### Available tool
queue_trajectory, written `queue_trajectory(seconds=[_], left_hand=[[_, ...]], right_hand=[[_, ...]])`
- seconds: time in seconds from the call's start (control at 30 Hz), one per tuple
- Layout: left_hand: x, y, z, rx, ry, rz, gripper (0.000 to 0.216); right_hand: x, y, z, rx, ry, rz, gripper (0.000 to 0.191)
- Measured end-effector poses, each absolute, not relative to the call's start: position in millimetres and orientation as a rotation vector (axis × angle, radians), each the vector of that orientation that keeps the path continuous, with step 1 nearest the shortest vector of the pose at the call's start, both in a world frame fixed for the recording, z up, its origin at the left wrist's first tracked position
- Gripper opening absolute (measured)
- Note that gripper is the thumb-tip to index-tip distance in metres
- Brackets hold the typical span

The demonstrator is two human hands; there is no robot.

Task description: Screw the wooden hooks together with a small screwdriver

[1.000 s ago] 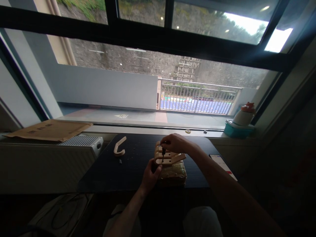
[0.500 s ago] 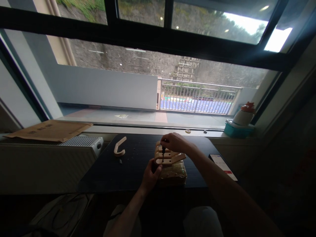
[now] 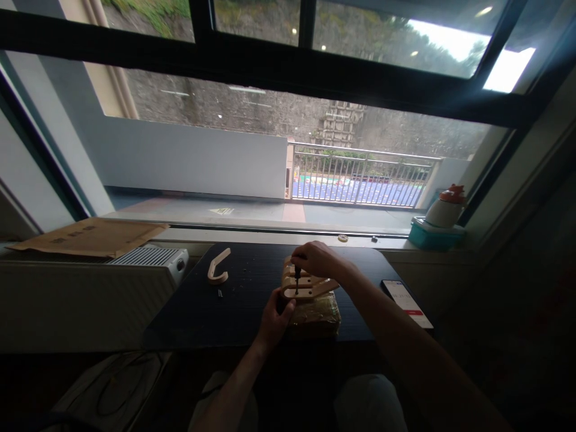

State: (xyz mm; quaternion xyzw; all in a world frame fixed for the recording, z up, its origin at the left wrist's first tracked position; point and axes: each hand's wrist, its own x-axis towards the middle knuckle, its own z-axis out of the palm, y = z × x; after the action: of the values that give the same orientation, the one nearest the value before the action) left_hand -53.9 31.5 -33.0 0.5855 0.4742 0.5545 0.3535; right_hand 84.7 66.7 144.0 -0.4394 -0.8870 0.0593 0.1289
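The right hand (image 3: 317, 258) was closed around the top of a screwdriver (image 3: 297, 273), held upright with its tip down on the nearest hook (image 3: 303, 293). The left hand (image 3: 274, 312) gripped that hook's curved left end, on top of a taped block (image 3: 315, 317). From where I stood, I couldn't see whether the tip sat snugly; if it didn't, a hard push might have made it skid, and the left thumb was just beside it. A tilted wrist could have spoiled a screw head. The hook might have twisted had the left grip slackened, and the block sat close to the near edge of the desk (image 3: 189, 327), where leaning could have shifted it. Farther left, small screws (image 3: 220, 294) lay near a loose hook (image 3: 219, 268); a bump could have scattered them. At the desk's right edge, the phone (image 3: 407, 303) risked a knock from the right arm (image 3: 384, 309).
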Motion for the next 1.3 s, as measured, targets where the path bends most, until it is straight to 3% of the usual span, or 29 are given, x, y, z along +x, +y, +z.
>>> queue_trajectory(seconds=[0.23, 0.5, 0.93, 1.3], left_hand=[[-53.6, 30.5, -32.3, 1.508, 1.254, 1.441, 0.031], [-53.5, 30.6, -31.8, 1.5, 1.238, 1.455, 0.032], [-54.2, 28.7, -28.3, 1.512, 1.23, 1.428, 0.031], [-53.9, 32.6, -35.6, 1.539, 1.21, 1.439, 0.03]], right_hand=[[87.6, 69.1, 144.4, -1.338, -2.565, 0.134, 0.029], [91.2, 65.6, 149.0, -1.188, -2.606, 0.377, 0.027], [87.8, 72.4, 142.0, -1.284, -2.551, 0.209, 0.027], [95.1, 68.5, 142.8, -1.183, -2.594, 0.317, 0.028]])
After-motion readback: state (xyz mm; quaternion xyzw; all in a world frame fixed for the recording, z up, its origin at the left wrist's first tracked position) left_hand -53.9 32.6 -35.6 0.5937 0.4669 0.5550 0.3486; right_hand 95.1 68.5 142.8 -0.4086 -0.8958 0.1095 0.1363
